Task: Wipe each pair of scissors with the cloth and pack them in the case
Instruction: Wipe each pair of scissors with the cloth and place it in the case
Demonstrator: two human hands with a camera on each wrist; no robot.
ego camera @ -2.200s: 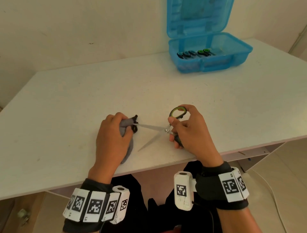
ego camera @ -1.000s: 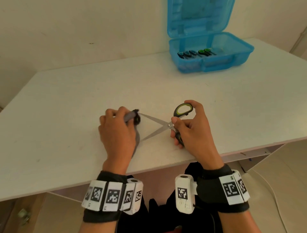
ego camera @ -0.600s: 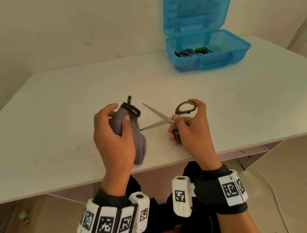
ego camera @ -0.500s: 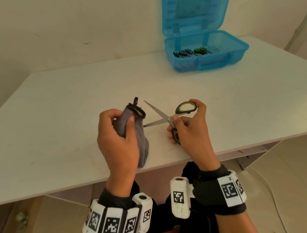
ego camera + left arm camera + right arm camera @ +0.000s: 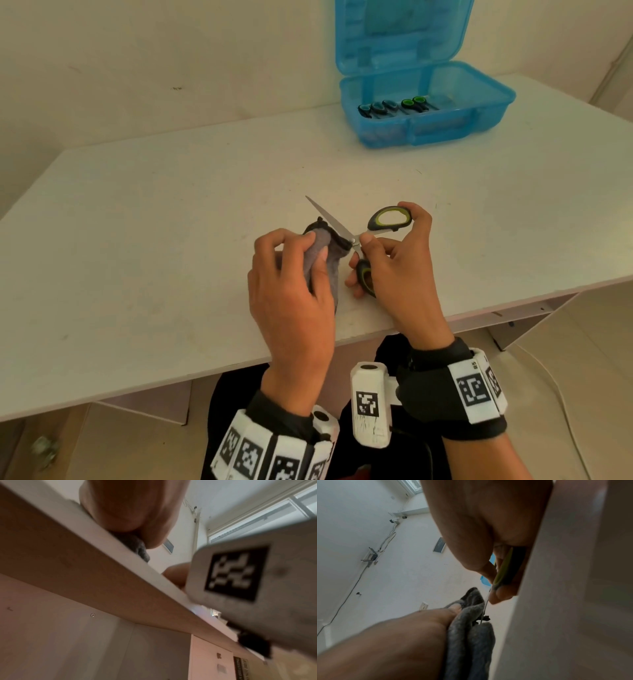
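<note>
Black-and-green scissors (image 5: 330, 221) are spread wide above the table's near edge. My right hand (image 5: 387, 226) grips their two handles, and the green grip (image 5: 506, 566) shows in the right wrist view. My left hand (image 5: 315, 245) pinches a folded grey cloth (image 5: 323, 253) round the lower blade, close to the pivot. That blade is hidden in the cloth (image 5: 471, 635), while the upper blade points up and left, bare. In the left wrist view only my palm (image 5: 130, 507) and a bit of cloth (image 5: 135, 545) show over the table edge.
An open blue plastic case (image 5: 445, 126) stands at the back right of the white table (image 5: 171, 240), its lid upright. Several scissors (image 5: 394, 106) lie in a row inside it. A wall runs close behind the table.
My left hand slid the cloth off one blade's tip, lifted clear, then came back in and closed the cloth on the lower blade by the pivot. The scissors opened wider.
</note>
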